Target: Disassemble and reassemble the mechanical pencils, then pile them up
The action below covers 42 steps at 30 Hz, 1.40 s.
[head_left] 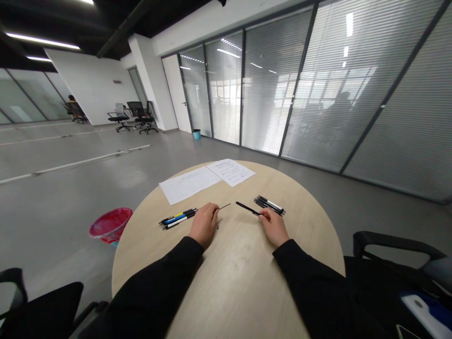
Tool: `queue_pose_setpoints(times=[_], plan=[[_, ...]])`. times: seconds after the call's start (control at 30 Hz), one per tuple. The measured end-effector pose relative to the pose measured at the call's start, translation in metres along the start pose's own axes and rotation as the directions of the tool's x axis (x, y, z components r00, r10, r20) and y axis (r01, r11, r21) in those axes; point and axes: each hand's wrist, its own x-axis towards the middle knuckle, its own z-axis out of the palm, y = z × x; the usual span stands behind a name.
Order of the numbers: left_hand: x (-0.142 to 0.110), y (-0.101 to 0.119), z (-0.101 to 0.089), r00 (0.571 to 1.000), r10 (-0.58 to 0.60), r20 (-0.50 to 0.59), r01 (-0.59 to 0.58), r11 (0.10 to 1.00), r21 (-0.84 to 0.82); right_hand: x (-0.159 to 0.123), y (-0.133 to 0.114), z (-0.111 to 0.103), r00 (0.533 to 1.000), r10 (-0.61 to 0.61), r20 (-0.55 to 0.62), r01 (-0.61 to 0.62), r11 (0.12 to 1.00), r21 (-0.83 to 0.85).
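Note:
Both my hands rest on a round light-wood table [233, 278]. My left hand [204, 224] is closed in a pinch on a thin dark pen refill [224, 206] that points right and away. My right hand [272, 227] is closed on a black pen barrel [247, 208] that points left toward the refill; the two tips are apart. A small bunch of pens [177, 218] with blue, yellow and white parts lies just left of my left hand. A bunch of black pens [270, 205] lies just beyond my right hand.
Two sheets of paper [208, 179] lie at the table's far edge. A red waste bin [110, 226] stands on the floor at the left. Dark chairs flank me: one chair [38, 306] at lower left, another chair [395, 254] at right. Glass walls with blinds run behind.

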Motion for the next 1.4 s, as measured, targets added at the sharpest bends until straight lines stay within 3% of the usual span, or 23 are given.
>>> queue_pose_setpoints(times=[0.67,0.93,1.17,1.4], plan=[[0.002,-0.005,-0.003,0.999,0.005,0.035,-0.005,1.000,-0.009,-0.001,-0.004,-0.003,0.996,-0.082,0.040,0.084,0.995,-0.058],[-0.001,0.009,0.002,0.990,0.085,0.112,-0.065,0.983,-0.173,-0.004,-0.012,0.000,0.981,-0.132,0.139,0.140,0.989,-0.050],[-0.006,0.010,0.000,0.998,0.050,0.027,-0.043,0.975,-0.217,-0.004,-0.013,0.001,0.987,-0.110,0.119,0.108,0.994,0.030],[-0.005,0.006,-0.002,0.998,0.034,0.056,-0.020,0.969,-0.245,-0.004,-0.012,0.000,0.985,-0.115,0.128,0.109,0.993,0.047]])
